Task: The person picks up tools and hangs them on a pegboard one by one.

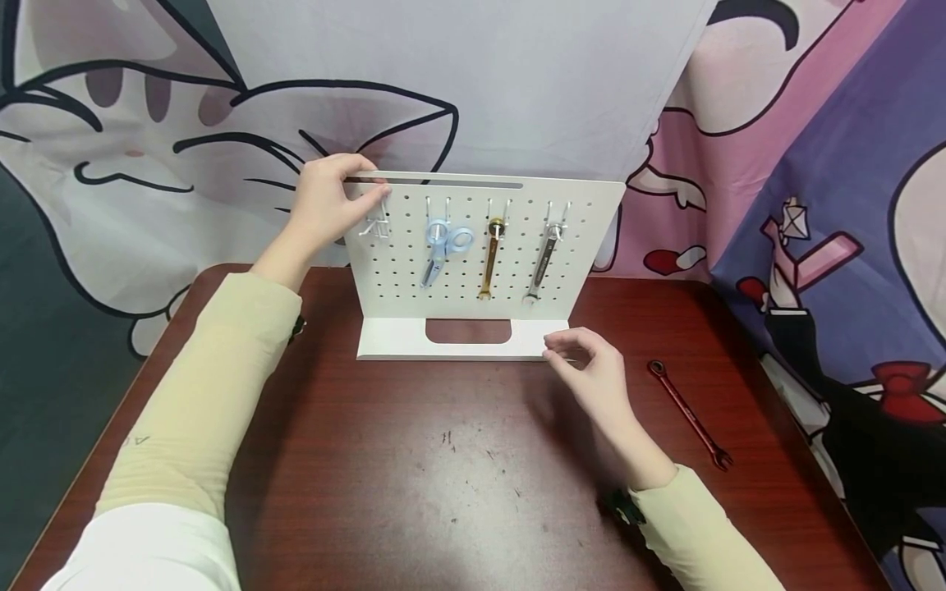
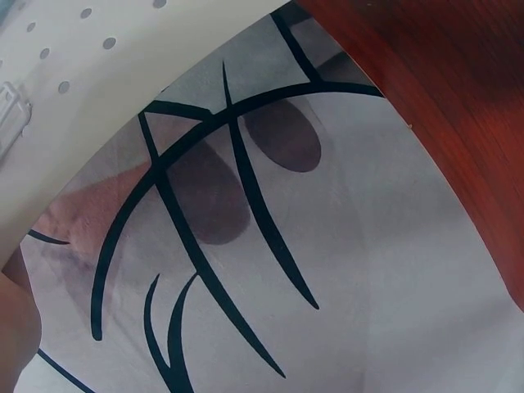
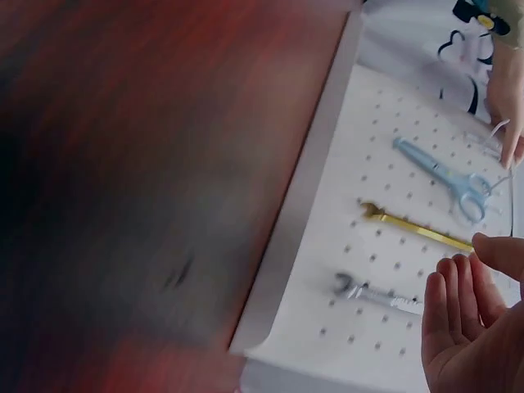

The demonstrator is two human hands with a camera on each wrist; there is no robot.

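A white pegboard (image 1: 473, 246) stands upright on its flat base at the back of the table. My left hand (image 1: 325, 201) holds its top left corner, thumb in front and fingers over the top edge. Light blue scissors (image 1: 438, 246), a gold wrench (image 1: 490, 263) and a silver wrench (image 1: 543, 267) hang from hooks on it. Another hook (image 1: 378, 222) beside my left thumb carries nothing. My right hand (image 1: 587, 365), fingers loosely bent with nothing between them, is by the base's right end; whether it touches the base I cannot tell.
A red wrench (image 1: 691, 414) lies on the brown table (image 1: 414, 492), to the right of my right hand. Behind the table hangs a cloth with cartoon figures (image 1: 532, 90). The table's left edge borders a dark green floor (image 1: 66, 394).
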